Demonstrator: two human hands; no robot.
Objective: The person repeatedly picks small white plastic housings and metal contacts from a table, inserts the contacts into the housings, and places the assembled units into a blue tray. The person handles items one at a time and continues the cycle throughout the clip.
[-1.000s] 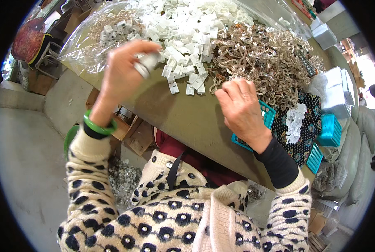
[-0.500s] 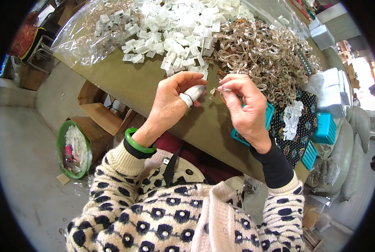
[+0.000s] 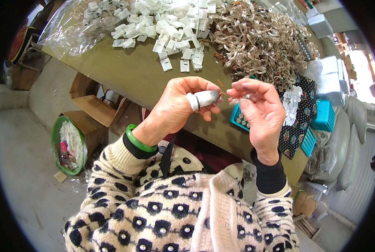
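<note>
Above the table's near edge, my left hand is pinched closed, its thumb in a white wrap with a dark, smudged tip. At that fingertip shows a thin copper-coloured wire end. Close beside it on the right, my right hand is closed round a small bundle of clear wire, mostly hidden by the fingers. The copper end seems to run between the two hands; the join cannot be made out. Beyond them lie a heap of coiled clear wires and a pile of white plastic cases.
A teal basket holding small round pieces sits under my right hand. Flat white pieces lie on dark patterned cloth, with stacked teal baskets beyond. On the floor at left stand an open carton and a green-rimmed basin.
My right hand has shifted right and turned, and a clear wire bundle now shows in it. My left hand has moved slightly right and down, now at the copper end. The whole view has shifted a little.
</note>
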